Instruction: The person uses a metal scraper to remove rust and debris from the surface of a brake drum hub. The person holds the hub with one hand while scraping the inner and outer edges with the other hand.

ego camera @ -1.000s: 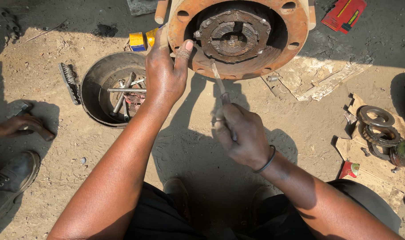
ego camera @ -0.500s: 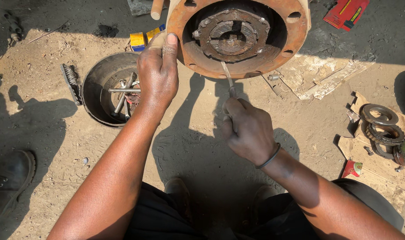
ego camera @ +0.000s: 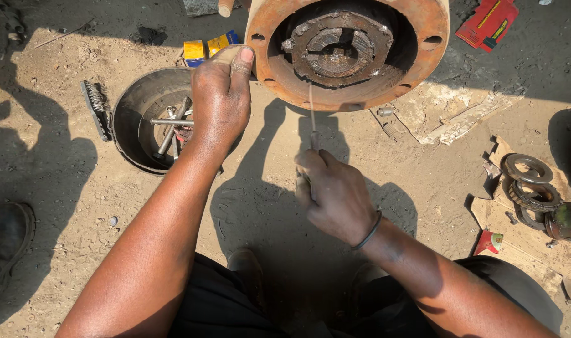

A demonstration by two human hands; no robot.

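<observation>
Since half a second ago our left hand [ego camera: 221, 103] has slid up the edge of the hub [ego camera: 348, 50], and the shadow on the left has spread across the ground [ego camera: 60, 206]. Our left hand now curls over the hub's rusty rim at its lower left, fingers closed on the edge, thumb tip on top. Our right hand [ego camera: 335, 194] is closed around the handle of a screwdriver [ego camera: 312, 122]; the handle is hidden in our fist, and only the thin shaft shows, its tip reaching the rim's lower inside edge. Whether the tip touches metal we cannot tell. The hub stands on the ground straight ahead of us, its top cut off by the frame's edge.

Behind our left hand lies a drum [ego camera: 141, 119] holding loose tools, partly covered by our wrist. A wire brush [ego camera: 95, 106] lies just left of it. Bearing rings [ego camera: 529, 181] sit on cardboard far right, and a dark shoe [ego camera: 7, 247] is cut off at the left.
</observation>
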